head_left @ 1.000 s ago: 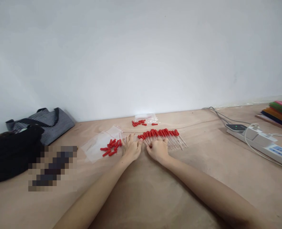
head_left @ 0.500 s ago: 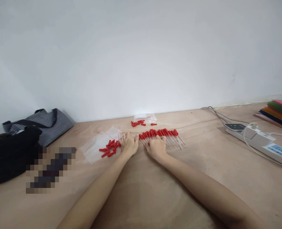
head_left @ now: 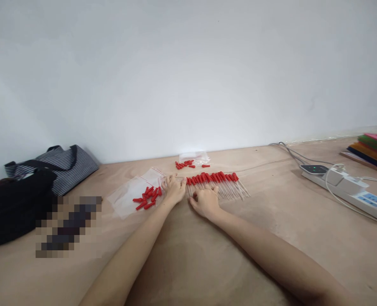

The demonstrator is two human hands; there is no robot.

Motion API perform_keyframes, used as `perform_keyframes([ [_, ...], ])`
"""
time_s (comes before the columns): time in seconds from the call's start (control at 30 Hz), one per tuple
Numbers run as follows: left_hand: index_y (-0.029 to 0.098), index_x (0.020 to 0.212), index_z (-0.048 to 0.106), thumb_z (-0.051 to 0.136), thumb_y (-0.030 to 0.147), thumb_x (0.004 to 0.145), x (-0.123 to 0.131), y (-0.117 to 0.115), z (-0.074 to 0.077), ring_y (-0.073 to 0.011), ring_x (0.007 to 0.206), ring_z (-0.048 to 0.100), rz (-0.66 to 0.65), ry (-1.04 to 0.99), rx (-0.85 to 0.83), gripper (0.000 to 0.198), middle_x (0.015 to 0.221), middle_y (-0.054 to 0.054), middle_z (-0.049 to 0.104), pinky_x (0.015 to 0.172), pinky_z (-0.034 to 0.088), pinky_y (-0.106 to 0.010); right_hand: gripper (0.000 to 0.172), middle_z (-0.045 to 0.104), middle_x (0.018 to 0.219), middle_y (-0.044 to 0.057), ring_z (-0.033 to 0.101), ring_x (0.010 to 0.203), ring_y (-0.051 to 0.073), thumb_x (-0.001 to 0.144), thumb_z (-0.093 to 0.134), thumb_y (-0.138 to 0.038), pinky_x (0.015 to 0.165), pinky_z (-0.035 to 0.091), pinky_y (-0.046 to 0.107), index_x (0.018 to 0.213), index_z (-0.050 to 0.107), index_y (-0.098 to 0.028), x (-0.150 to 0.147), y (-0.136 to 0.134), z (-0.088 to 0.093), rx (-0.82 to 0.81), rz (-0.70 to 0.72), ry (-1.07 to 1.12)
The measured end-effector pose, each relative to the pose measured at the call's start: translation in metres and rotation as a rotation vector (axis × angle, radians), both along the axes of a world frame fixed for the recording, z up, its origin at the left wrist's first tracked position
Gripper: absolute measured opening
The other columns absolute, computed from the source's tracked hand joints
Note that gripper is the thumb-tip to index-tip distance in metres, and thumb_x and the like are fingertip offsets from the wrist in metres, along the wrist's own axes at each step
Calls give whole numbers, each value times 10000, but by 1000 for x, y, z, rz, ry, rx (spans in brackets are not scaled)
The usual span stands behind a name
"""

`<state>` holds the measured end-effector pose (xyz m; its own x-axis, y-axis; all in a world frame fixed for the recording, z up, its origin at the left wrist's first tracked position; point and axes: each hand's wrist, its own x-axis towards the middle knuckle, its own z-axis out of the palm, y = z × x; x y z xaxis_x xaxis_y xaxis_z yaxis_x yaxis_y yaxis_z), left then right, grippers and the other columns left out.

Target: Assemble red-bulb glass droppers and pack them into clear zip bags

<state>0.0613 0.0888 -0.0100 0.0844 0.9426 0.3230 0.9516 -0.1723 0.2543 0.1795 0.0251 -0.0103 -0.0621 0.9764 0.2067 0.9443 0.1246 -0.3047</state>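
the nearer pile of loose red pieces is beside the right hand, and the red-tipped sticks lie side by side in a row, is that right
Not quite: the nearer pile of loose red pieces is beside the left hand, not the right hand, as the head view shows. The red-tipped sticks do lie side by side in a row.

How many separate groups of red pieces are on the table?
3: one pile beside the left hand, one row on sticks at the right hand, one loose group near the wall. The hands may hide more pieces.
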Motion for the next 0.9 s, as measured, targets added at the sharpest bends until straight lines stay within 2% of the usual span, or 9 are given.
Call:
perform_keyframes([
  [0.13, 212, 897, 676, 280, 329, 881, -16, -5, 5, -315, 1164, 341, 40, -12, 32, 414, 1224, -108, 482, 912, 264, -523, 268, 660, 766, 62, 492, 858, 215, 811, 432, -372, 740, 192, 360, 778, 639, -204, 9, -3, -4, 57, 22, 43],
  [0.3, 237, 846, 671, 377, 324, 838, -65, -16, 18, -297, 1131, 351, 93, 29, 158, 307, 1185, -93, 490, 893, 273, -492, 225, 659, 769, 43, 483, 825, 181, 811, 439, -318, 715, 177, 334, 764, 630, -208, 18, -6, -7, 93, 65, 58],
  [0.4, 246, 766, 664, 494, 337, 760, -96, -24, 20, -307, 1124, 353, 104, 110, 221, 193, 1172, -80, 485, 875, 274, -497, 199, 663, 808, 36, 479, 844, 183, 790, 452, -301, 719, 179, 335, 746, 622, -205, 10, -1, -4, 104, 59, 66],
  [0.5, 252, 730, 665, 545, 348, 710, -113, -33, 17, -318, 1105, 363, 37, 181, 189, 155, 1159, -83, 486, 850, 292, -487, 213, 662, 824, 52, 484, 856, 196, 777, 454, -308, 738, 190, 349, 725, 627, -195, -6, 7, 2, 77, 17, 64],
  [0.63, 262, 780, 671, 544, 352, 712, -113, -40, 13, -305, 1091, 375, -21, 249, 221, 170, 1146, -89, 495, 868, 276, -469, 247, 654, 868, 92, 485, 904, 223, 783, 439, -317, 769, 206, 369, 792, 647, -185, -29, 20, 11, 29, 5, 24],
  [0.8, 238, 691, 681, 516, 466, 726, -95, -33, 14, -312, 1092, 370, 93, 270, 232, 284, 1147, -98, 505, 875, 244, -500, 238, 643, 909, 137, 492, 945, 249, 756, 465, -274, 821, 200, 395, 844, 650, -152, -47, 35, 15, -64, -90, 19],
  [0.9, 233, 656, 685, 526, 446, 715, -87, -27, 13, -307, 1097, 369, 102, 300, 212, 273, 1145, -101, 510, 878, 240, -501, 244, 641, 931, 150, 505, 957, 257, 746, 468, -262, 834, 195, 408, 862, 651, -149, -51, 42, 14, -97, -127, 40],
])
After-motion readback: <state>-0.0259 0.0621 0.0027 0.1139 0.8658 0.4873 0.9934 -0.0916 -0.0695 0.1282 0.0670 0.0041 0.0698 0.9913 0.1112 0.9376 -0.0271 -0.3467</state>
